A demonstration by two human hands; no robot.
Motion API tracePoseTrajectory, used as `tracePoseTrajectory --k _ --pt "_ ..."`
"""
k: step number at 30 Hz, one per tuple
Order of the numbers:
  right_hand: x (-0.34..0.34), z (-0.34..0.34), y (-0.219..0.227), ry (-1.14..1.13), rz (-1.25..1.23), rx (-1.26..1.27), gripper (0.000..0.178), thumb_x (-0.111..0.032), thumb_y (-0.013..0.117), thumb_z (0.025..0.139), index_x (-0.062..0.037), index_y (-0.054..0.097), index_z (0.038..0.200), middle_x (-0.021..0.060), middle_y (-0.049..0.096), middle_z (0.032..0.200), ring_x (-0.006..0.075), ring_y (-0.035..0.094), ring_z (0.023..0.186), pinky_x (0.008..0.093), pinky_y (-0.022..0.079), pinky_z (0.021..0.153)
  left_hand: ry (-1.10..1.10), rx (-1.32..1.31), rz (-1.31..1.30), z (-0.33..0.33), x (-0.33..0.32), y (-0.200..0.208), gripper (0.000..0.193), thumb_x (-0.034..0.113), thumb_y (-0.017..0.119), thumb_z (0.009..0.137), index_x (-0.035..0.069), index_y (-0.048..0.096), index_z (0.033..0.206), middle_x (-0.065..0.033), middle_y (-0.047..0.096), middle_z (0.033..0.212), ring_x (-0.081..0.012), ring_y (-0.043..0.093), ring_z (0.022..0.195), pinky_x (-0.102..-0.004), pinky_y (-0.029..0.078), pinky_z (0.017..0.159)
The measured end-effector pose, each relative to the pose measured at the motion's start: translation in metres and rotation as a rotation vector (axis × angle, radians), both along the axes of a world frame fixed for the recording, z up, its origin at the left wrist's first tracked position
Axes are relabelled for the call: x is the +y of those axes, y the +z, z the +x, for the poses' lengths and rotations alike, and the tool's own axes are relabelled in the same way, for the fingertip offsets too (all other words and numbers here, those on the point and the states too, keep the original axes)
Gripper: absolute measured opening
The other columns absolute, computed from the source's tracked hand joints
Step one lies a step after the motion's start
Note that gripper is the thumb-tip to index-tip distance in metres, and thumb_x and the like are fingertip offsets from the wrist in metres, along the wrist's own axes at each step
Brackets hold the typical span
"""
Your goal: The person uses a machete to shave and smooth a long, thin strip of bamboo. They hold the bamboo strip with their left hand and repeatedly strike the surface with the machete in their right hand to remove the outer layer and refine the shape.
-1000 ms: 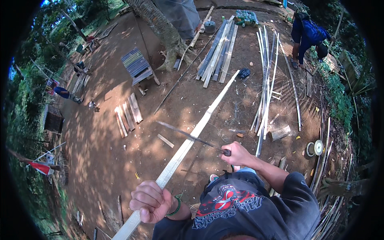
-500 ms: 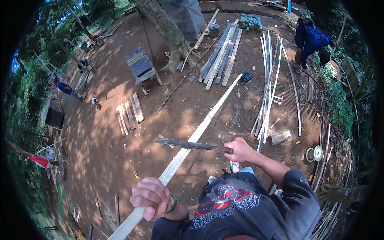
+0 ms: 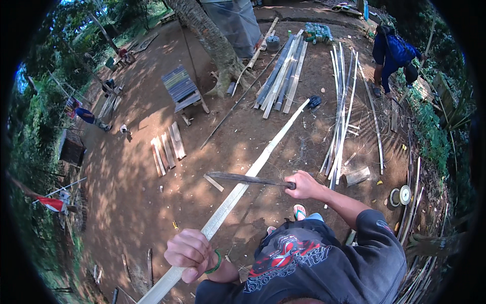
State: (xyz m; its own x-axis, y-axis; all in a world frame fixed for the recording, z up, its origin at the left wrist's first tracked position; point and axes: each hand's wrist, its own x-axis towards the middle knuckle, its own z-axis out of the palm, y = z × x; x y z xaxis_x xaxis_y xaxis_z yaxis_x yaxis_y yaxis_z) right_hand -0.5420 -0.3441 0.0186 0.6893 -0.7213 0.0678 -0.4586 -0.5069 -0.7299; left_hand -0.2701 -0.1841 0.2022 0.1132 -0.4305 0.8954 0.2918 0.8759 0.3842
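A long pale split-bamboo strip point(image 3: 226, 207) runs slantwise from the lower left toward the far middle, narrowing at its far end. My left hand point(image 3: 189, 253), with a green band at the wrist, is closed around its near part. In my right hand point(image 3: 304, 185) is the handle of a machete point(image 3: 233, 177). Its dark blade points left and crosses over the strip about midway; whether the edge touches the bamboo I cannot tell. Beyond the strip's far tip lies a small dark bundle point(image 3: 314, 101) on the ground.
Bamboo slats point(image 3: 283, 76) and long thin strips point(image 3: 340, 116) lie ahead on bare earth. A log piece point(image 3: 357, 175) sits at right. Short boards point(image 3: 167, 148), a slatted stand point(image 3: 180, 87) and a tree point(image 3: 215, 45) are left and ahead. A person point(image 3: 397, 53) bends at far right.
My right hand and the machete have shifted slightly farther away along the strip, the blade tip moving a little right. My left hand keeps its hold. The whole view has shifted slightly.
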Motion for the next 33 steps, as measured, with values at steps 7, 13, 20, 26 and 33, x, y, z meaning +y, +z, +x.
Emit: tracePoseTrajectory --k 7,13,20,26,33 --pt "-0.034 -0.022 -0.063 -0.305 0.108 0.332 0.032 -0.026 0.064 0.078 0.0052 0.064 0.078 0.0259 0.062 0.067 0.041 0.066 0.069 0.0472 0.052 0.068 0.021 0.022 0.047 0.021 0.023 -0.005 0.034 0.007 0.06 0.073 0.008 0.038 0.048 -0.0007 0.039 0.038 -0.0109 0.035 0.028 -0.024 0.031 0.031" --pt "0.015 0.012 -0.01 -0.05 -0.08 0.148 0.022 -0.022 0.064 0.072 -0.0004 0.062 0.07 0.0241 0.062 0.067 0.0454 0.062 0.07 0.0496 0.051 0.07 0.041 0.109 -0.007 0.025 0.038 0.002 0.034 0.007 0.059 0.071 0.009 0.035 0.047 -0.0001 0.035 0.037 -0.0101 0.031 0.028 -0.0239 0.025 0.031" --pt "-0.065 -0.09 -0.17 -0.497 0.131 0.485 0.033 -0.027 0.062 0.072 0.0052 0.07 0.077 0.0268 0.068 0.079 0.0427 0.069 0.079 0.0467 0.055 0.072 0.075 0.124 0.033 0.018 0.065 0.01 0.034 0.007 0.058 0.07 0.009 0.033 0.047 -0.0007 0.034 0.037 -0.01 0.028 0.028 -0.0232 0.024 0.031" --pt "-0.007 -0.023 -0.086 -0.322 0.221 0.33 0.03 -0.024 0.063 0.075 0.0025 0.069 0.089 0.0275 0.067 0.081 0.0432 0.067 0.085 0.0473 0.052 0.081 0.112 0.131 0.04 0.023 0.067 0.01 0.034 0.007 0.058 0.072 0.009 0.033 0.048 -0.0003 0.035 0.036 -0.0092 0.03 0.027 -0.0229 0.025 0.031" --pt "-0.08 -0.129 -0.256 -0.266 0.012 0.759 0.031 -0.029 0.059 0.075 -0.0008 0.071 0.076 0.0225 0.07 0.082 0.0382 0.069 0.086 0.0436 0.054 0.081 0.006 0.085 -0.043 0.027 0.08 0.027 0.035 0.007 0.057 0.073 0.012 0.033 0.048 -0.0012 0.038 0.035 -0.0089 0.034 0.026 -0.0223 0.03 0.03"
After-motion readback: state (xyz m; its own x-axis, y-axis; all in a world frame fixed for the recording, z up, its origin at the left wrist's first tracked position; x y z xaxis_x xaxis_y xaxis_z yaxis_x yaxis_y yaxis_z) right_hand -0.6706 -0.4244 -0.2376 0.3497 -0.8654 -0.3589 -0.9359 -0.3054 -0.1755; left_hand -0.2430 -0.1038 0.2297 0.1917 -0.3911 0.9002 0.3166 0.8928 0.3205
